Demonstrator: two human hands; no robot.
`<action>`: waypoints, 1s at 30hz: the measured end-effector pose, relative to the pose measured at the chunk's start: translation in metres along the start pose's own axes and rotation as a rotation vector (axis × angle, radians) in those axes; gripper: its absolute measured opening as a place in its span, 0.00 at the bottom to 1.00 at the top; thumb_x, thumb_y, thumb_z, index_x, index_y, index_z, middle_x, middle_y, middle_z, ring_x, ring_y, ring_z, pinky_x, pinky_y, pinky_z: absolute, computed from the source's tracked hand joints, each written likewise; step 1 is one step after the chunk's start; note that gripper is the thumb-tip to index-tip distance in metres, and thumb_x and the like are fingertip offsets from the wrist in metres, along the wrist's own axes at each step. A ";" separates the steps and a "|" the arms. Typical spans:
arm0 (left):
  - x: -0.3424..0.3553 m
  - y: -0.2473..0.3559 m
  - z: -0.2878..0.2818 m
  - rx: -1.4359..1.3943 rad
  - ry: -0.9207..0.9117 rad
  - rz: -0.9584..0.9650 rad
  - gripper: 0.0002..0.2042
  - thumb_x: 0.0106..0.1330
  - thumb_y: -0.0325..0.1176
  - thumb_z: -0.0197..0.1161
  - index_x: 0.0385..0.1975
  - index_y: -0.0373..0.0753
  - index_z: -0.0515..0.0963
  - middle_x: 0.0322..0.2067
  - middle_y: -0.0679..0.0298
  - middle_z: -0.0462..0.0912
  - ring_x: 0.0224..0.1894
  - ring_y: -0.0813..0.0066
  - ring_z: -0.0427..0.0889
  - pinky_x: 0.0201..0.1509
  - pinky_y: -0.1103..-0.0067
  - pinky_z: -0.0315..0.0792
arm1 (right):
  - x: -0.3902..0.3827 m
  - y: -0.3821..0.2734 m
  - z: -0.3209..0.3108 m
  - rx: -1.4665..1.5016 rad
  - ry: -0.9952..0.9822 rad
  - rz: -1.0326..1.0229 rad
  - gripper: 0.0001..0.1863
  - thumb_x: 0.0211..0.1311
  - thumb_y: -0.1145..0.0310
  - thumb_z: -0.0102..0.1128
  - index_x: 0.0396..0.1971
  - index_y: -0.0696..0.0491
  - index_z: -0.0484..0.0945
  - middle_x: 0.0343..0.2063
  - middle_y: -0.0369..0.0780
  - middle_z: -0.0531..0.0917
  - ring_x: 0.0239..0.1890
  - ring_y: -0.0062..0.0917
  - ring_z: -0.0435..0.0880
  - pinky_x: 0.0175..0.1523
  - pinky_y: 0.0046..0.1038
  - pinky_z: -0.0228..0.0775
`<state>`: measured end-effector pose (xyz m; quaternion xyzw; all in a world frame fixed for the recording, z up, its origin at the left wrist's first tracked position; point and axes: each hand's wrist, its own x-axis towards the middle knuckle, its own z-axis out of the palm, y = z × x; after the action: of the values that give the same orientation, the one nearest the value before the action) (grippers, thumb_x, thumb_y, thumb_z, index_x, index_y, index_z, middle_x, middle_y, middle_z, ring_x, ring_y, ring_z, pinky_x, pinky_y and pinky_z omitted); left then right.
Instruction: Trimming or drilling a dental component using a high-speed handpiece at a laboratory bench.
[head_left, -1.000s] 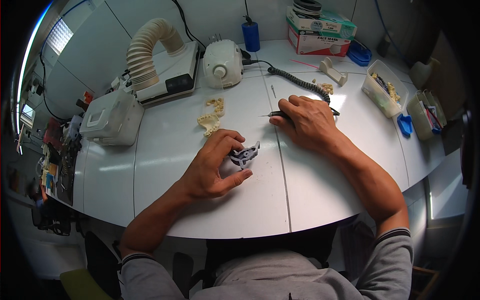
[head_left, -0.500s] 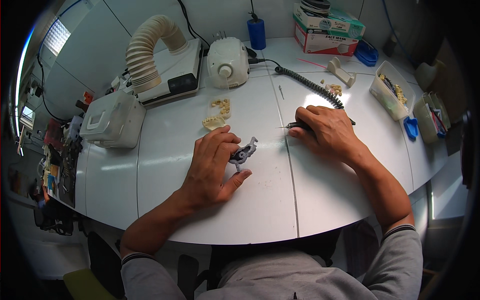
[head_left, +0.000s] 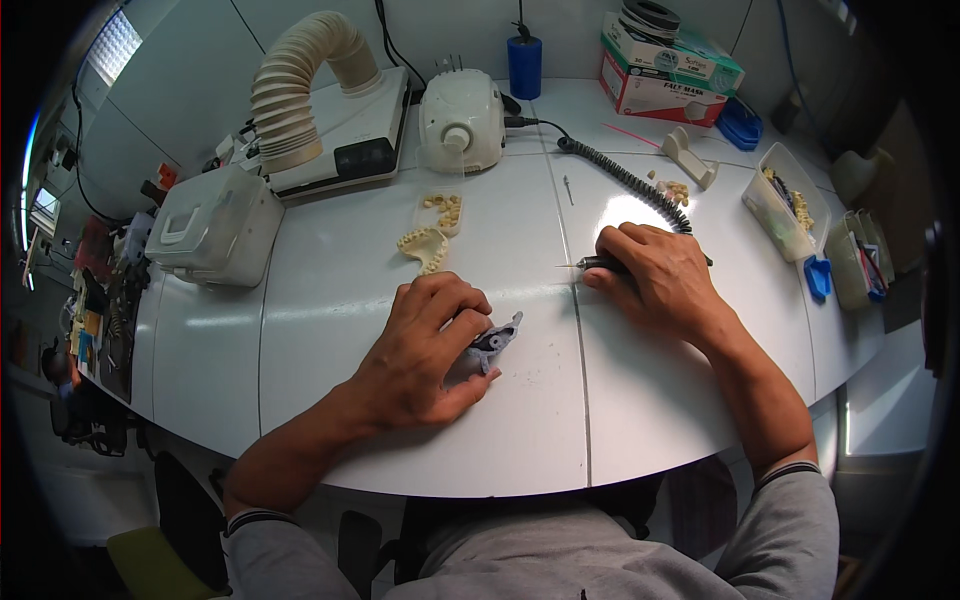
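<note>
My left hand (head_left: 420, 350) rests over the near middle of the table, its fingers curled and thumb stretched along the near side of a small grey dental model part (head_left: 497, 341). The part has a dark hollow and a round hole; the fingers hide its left side. In my right hand (head_left: 655, 275) is a black handpiece (head_left: 603, 263), closed in the fingers, with its thin pointed bur aimed left toward the grey part but well apart from it. Just beyond my left hand lies a cream dental arch model (head_left: 427, 246).
Behind the arch stands a clear tray (head_left: 452, 212) of loose teeth. A white control unit (head_left: 460, 122) feeds the coiled cord (head_left: 630, 180). A ribbed suction hose (head_left: 290, 90) and lidded box (head_left: 215, 225) stand left. A loose bur (head_left: 569, 190) and a container (head_left: 785, 205) are right.
My left hand has come nearer to me with the grey part, which now sits lower and tilted differently. More of the arch model shows. My right hand keeps its hold; the whole view has shifted slightly.
</note>
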<state>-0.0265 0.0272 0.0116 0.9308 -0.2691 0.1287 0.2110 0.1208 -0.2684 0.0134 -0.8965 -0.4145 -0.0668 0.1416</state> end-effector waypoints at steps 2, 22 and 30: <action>0.001 -0.002 -0.004 -0.100 -0.121 -0.013 0.22 0.56 0.37 0.81 0.46 0.36 0.81 0.54 0.56 0.78 0.61 0.53 0.73 0.66 0.61 0.70 | 0.001 0.000 0.000 0.005 0.001 -0.008 0.25 0.78 0.41 0.61 0.37 0.51 0.81 0.29 0.41 0.83 0.31 0.37 0.86 0.36 0.41 0.76; 0.001 -0.007 0.003 -0.254 -0.196 0.050 0.25 0.54 0.44 0.85 0.47 0.41 0.80 0.53 0.59 0.78 0.61 0.55 0.74 0.65 0.62 0.68 | -0.006 -0.025 -0.007 0.133 -0.141 -0.255 0.33 0.72 0.33 0.63 0.28 0.52 0.82 0.20 0.37 0.79 0.22 0.33 0.83 0.27 0.37 0.71; -0.001 -0.004 0.003 -0.245 -0.181 -0.005 0.22 0.55 0.41 0.82 0.45 0.38 0.81 0.41 0.60 0.78 0.48 0.58 0.73 0.55 0.65 0.68 | -0.011 -0.039 -0.003 0.108 -0.118 -0.281 0.28 0.71 0.39 0.68 0.31 0.52 0.81 0.22 0.38 0.79 0.24 0.33 0.85 0.27 0.34 0.73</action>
<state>-0.0247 0.0289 0.0077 0.9067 -0.2982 0.0097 0.2982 0.0843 -0.2534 0.0218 -0.8230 -0.5466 -0.0107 0.1543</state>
